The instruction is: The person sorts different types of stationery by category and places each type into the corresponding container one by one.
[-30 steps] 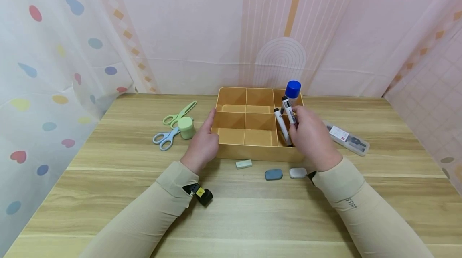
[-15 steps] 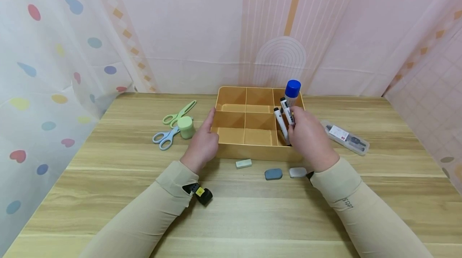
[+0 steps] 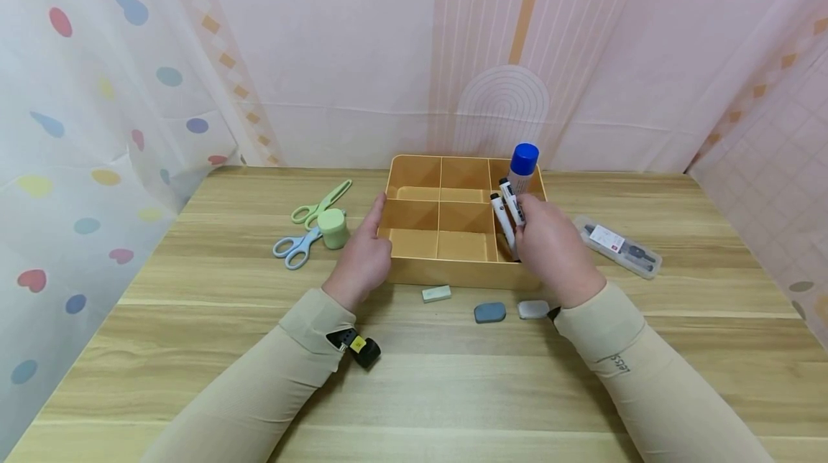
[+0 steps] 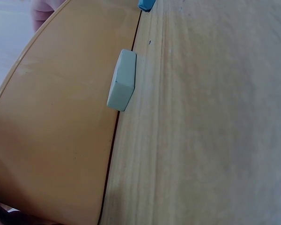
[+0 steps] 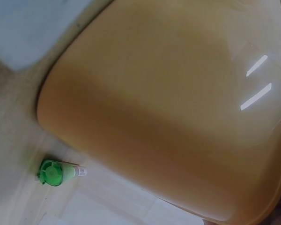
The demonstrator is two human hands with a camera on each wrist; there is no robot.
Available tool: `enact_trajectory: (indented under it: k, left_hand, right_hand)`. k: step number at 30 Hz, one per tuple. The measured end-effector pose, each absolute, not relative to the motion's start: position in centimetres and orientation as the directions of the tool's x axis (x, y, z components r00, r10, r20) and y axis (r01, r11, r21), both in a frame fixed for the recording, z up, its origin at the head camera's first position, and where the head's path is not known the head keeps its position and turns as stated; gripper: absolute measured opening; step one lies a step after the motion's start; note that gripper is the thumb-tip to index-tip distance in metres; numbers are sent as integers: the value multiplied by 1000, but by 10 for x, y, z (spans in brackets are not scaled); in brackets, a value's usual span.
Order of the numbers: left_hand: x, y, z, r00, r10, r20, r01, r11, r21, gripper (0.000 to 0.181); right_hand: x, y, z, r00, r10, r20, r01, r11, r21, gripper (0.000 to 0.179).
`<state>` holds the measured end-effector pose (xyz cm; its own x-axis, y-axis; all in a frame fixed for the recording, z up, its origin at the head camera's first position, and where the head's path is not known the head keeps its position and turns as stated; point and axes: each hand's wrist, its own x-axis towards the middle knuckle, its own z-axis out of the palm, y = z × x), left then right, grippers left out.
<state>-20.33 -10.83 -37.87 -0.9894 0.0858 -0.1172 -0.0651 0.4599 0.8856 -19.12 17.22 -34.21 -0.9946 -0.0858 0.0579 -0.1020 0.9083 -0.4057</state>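
My right hand (image 3: 555, 251) grips a white marker with a black cap (image 3: 509, 198) over the front right compartment of the tan divided box (image 3: 466, 274). A second white marker (image 3: 503, 222) leans in that compartment, touching or very near the held one. My left hand (image 3: 359, 262) rests against the box's left side, its index finger straight along the wall. Behind the markers, a blue-capped glue stick (image 3: 522, 164) stands in the back right compartment. The right fingertips are partly hidden in the head view. The wrist views mostly show the box's outer walls.
Green scissors (image 3: 322, 204), blue scissors (image 3: 299, 247) and a light green round-lidded container (image 3: 333, 228) lie left. In front are a pale green eraser (image 3: 436, 294), a blue-grey one (image 3: 489, 313) and a whitish one (image 3: 533, 310). A compass case (image 3: 621, 247) lies right; a green-capped item (image 5: 51, 172) shows beside the box.
My right hand has shifted slightly left, and the held marker has sunk a little lower beside the other one. The left hand and the box stay nearly still.
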Motion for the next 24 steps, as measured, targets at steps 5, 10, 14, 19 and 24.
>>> enact_trajectory:
  k: [5, 10, 14, 19, 24]
  left_hand:
    - [-203, -109, -378, -988, 85, -125, -72, 463, 884, 86]
    - [-203, -108, -378, -988, 86, -126, -72, 462, 884, 86]
    - [-203, -108, -377, -988, 88, -124, -71, 456, 887, 86]
    - [-203, -108, -377, -988, 87, -130, -77, 459, 885, 86]
    - [-203, -108, -377, -987, 83, -134, -81, 465, 882, 85]
  right_hand:
    - [-194, 172, -344, -994, -98, 53, -111, 913, -392, 43]
    - [-195, 171, -344, -993, -108, 43, -116, 916, -385, 41]
    - [-195, 170, -344, -994, -102, 26, -104, 916, -386, 39]
    - [-194, 170, -342, -995, -99, 5, -94, 923, -372, 40]
    - [-194, 169, -342, -995, -95, -4, -88, 928, -363, 40]
